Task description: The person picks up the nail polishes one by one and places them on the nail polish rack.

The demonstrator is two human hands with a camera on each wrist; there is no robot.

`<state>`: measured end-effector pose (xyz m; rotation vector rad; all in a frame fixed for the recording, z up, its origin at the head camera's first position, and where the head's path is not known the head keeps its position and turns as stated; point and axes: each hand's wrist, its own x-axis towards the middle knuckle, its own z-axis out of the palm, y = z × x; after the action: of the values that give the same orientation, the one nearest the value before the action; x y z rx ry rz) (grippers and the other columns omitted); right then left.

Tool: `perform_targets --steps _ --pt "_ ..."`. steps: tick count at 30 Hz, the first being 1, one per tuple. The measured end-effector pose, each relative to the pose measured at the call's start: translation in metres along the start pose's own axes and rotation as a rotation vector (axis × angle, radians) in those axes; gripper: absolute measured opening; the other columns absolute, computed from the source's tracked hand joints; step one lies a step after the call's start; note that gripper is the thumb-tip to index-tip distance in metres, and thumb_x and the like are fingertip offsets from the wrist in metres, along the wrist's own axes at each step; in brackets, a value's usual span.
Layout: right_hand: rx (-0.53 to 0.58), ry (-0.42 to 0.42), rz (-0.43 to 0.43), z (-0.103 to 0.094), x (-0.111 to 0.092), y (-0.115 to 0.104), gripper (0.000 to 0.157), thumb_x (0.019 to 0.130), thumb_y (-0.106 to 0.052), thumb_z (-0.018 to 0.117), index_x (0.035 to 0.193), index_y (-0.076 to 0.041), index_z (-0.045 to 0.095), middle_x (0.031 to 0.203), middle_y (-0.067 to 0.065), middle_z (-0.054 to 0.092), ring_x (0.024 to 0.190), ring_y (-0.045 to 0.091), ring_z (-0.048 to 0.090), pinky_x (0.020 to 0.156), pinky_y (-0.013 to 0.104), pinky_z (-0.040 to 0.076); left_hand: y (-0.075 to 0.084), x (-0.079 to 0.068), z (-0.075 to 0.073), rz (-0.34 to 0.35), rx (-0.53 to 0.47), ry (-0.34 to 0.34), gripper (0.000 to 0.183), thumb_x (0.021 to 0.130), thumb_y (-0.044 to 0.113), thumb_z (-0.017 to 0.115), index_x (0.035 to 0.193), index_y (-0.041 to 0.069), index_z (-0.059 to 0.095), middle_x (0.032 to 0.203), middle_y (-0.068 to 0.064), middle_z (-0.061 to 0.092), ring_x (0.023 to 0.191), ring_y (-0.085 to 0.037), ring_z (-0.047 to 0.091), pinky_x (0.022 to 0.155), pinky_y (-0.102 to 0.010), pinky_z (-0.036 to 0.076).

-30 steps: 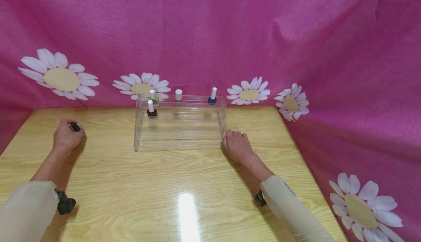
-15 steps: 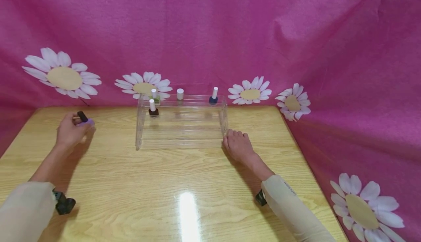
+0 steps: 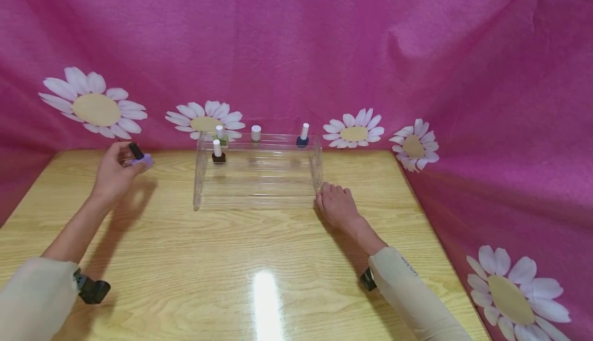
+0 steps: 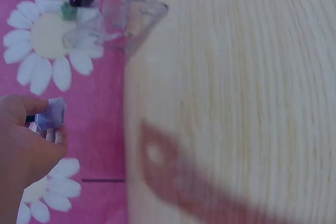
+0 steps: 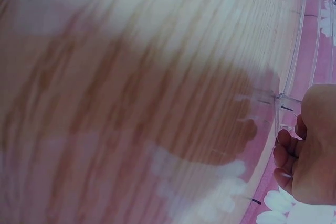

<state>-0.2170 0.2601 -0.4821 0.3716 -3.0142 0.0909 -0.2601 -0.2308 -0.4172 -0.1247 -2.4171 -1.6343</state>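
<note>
My left hand (image 3: 113, 173) pinches a nail polish bottle (image 3: 142, 161) with lilac polish and a black cap, raised over the table's back left. In the left wrist view the bottle's lilac base (image 4: 51, 114) pokes out between thumb and fingers. A clear stepped display rack (image 3: 259, 206) stands to its right. My right hand (image 3: 337, 206) holds the rack's front right corner with curled fingers. On the rack are a dark brown polish (image 3: 219, 158), a green polish (image 3: 224, 141), a white-capped bottle (image 3: 256, 134) with a pale body, and a navy polish (image 3: 302, 141).
The rack stands toward the back of a wooden table (image 3: 222, 258). Behind and to the right hangs a pink cloth (image 3: 287, 47) printed with white daisies. Wrist cameras (image 3: 94, 290) sit below both forearms.
My left hand has lifted the lilac nail polish bottle off the table area and carried it rightward toward the rack. My right hand stays at the rack's corner.
</note>
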Motion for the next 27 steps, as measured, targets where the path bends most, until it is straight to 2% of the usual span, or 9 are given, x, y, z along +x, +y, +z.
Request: perform_targets --steps 3,5,7,12,18,22,27 --pt "0.012 -0.004 0.006 0.000 0.000 0.000 0.028 0.107 -0.025 0.039 0.090 -0.003 0.045 0.078 0.009 0.052 0.078 0.033 0.056 0.070 0.045 0.044 0.010 -0.002 0.005 -0.005 -0.166 -0.033 0.039 0.091 -0.010 0.061 0.117 0.016 0.048 0.097 0.013 0.056 0.086 0.005 0.057 0.074 -0.008 0.048" --pt "0.019 -0.001 0.008 0.000 0.000 0.000 0.028 0.107 -0.025 0.039 0.090 -0.003 0.045 0.078 0.009 0.052 0.079 0.033 0.056 0.070 0.046 0.043 0.017 -0.003 0.010 -0.006 -0.261 -0.051 0.043 0.090 -0.013 0.060 0.115 0.021 0.048 0.098 0.011 0.058 0.088 0.004 0.059 0.075 -0.009 0.049" --pt "0.020 0.005 0.008 -0.001 -0.001 0.000 0.027 0.107 -0.024 0.040 0.090 -0.003 0.045 0.078 0.010 0.052 0.079 0.033 0.056 0.071 0.046 0.043 0.024 -0.004 0.015 0.002 -0.305 -0.061 0.046 0.090 -0.015 0.058 0.115 0.023 0.049 0.099 0.010 0.059 0.090 0.001 0.059 0.075 -0.010 0.050" --pt "0.022 0.024 -0.008 -0.001 -0.001 -0.001 0.027 0.106 -0.023 0.042 0.090 -0.002 0.045 0.078 0.011 0.052 0.079 0.034 0.056 0.071 0.048 0.044 0.044 -0.007 0.025 0.054 -0.229 -0.082 0.047 0.091 -0.014 0.058 0.117 0.025 0.049 0.101 0.012 0.059 0.093 -0.001 0.057 0.076 -0.010 0.049" --pt "0.023 0.043 -0.016 0.000 -0.002 -0.001 0.026 0.106 -0.022 0.044 0.089 -0.002 0.045 0.077 0.011 0.052 0.078 0.035 0.057 0.070 0.048 0.044 0.062 -0.011 0.038 0.104 -0.240 -0.144 0.046 0.090 -0.014 0.060 0.117 0.022 0.053 0.102 0.009 0.060 0.094 -0.004 0.059 0.079 -0.012 0.050" --pt "0.020 0.050 -0.011 0.001 -0.002 -0.001 0.027 0.106 -0.023 0.043 0.089 -0.002 0.045 0.077 0.012 0.053 0.078 0.035 0.057 0.070 0.048 0.044 0.071 -0.013 0.046 0.137 -0.178 -0.170 0.041 0.090 -0.012 0.062 0.120 0.015 0.053 0.102 0.005 0.059 0.095 -0.006 0.059 0.080 -0.013 0.050" --pt "0.020 0.040 -0.007 0.001 -0.001 0.000 0.027 0.106 -0.023 0.043 0.088 -0.002 0.045 0.077 0.011 0.052 0.078 0.035 0.056 0.070 0.048 0.043 0.079 -0.015 0.053 0.145 -0.115 -0.201 0.040 0.090 -0.012 0.062 0.127 -0.003 0.048 0.108 -0.006 0.059 0.094 -0.008 0.058 0.078 -0.015 0.050"
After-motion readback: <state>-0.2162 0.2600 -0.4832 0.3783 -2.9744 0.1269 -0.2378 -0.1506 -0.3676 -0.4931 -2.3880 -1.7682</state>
